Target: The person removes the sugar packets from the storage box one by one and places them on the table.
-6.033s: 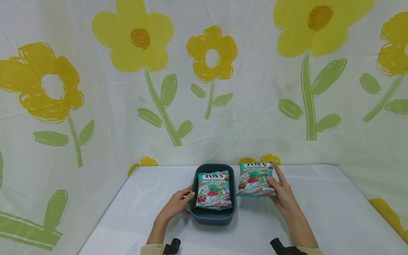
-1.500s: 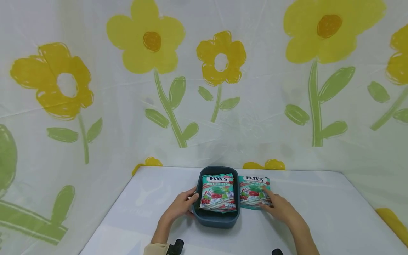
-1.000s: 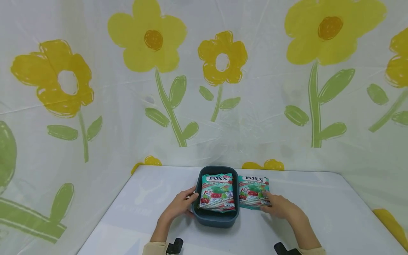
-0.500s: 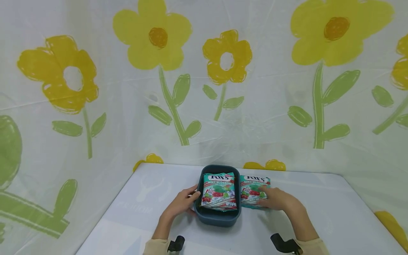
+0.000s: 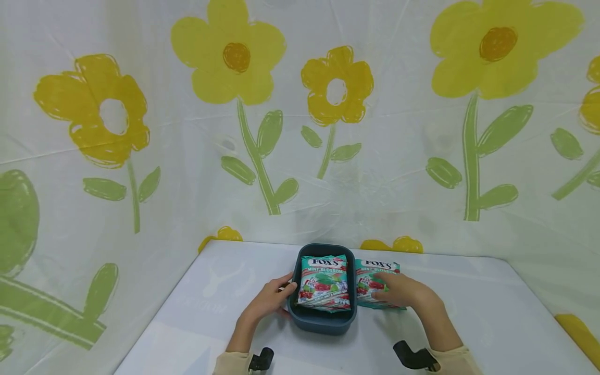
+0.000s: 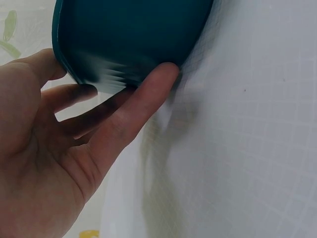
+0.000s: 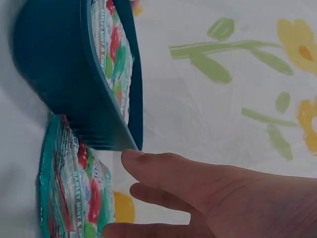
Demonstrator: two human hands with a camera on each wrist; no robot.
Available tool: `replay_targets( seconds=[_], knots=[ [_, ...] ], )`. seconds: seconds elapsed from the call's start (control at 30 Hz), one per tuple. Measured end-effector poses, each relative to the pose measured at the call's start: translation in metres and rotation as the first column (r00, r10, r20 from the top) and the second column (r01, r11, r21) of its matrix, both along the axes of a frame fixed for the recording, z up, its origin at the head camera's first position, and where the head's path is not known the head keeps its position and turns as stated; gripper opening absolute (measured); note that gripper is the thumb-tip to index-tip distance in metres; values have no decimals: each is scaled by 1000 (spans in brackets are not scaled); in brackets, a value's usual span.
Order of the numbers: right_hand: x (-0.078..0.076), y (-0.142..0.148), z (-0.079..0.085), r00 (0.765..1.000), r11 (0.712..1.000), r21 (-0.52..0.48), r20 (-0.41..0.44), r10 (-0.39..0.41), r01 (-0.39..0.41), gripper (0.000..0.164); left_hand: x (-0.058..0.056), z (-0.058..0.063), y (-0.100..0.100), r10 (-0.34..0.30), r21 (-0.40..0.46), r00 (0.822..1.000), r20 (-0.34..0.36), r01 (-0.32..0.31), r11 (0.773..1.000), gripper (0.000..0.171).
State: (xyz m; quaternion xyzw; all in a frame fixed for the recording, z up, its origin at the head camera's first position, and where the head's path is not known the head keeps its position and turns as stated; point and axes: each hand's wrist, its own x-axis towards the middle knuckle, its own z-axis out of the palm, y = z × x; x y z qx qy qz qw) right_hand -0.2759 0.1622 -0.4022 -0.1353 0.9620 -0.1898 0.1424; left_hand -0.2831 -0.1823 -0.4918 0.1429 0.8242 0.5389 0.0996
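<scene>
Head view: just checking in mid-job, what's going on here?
A person's left hand rests against the left side of a dark blue container on the white table. At least one Fox's candy bag lies inside it. The right hand is over a second Fox's bag, which lies outside, just right of the container; it isn't clear whether the fingers touch it.

Head view faces forward; close wrist views apparently share the tub (image 7: 69, 69).

Dark-blue bin (image 5: 323, 326), teal fruit-printed bags (image 5: 325, 285), white table (image 5: 220, 299), yellow-flowered backdrop (image 5: 394, 125)
</scene>
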Motion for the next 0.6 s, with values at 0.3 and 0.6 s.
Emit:
replay_targets(
  seconds=[0.3,0.6],
  knots=[
    [-3,-2,2,999,999,-16,-15,35,-36,59,0,0,-1,-1,8,1000,-1,1,1000,59],
    [-6,-11,7,1000,1000,-13,7,27,-26,62,1,0,0,0,20,1000,5,0,1000,60]
  ],
)
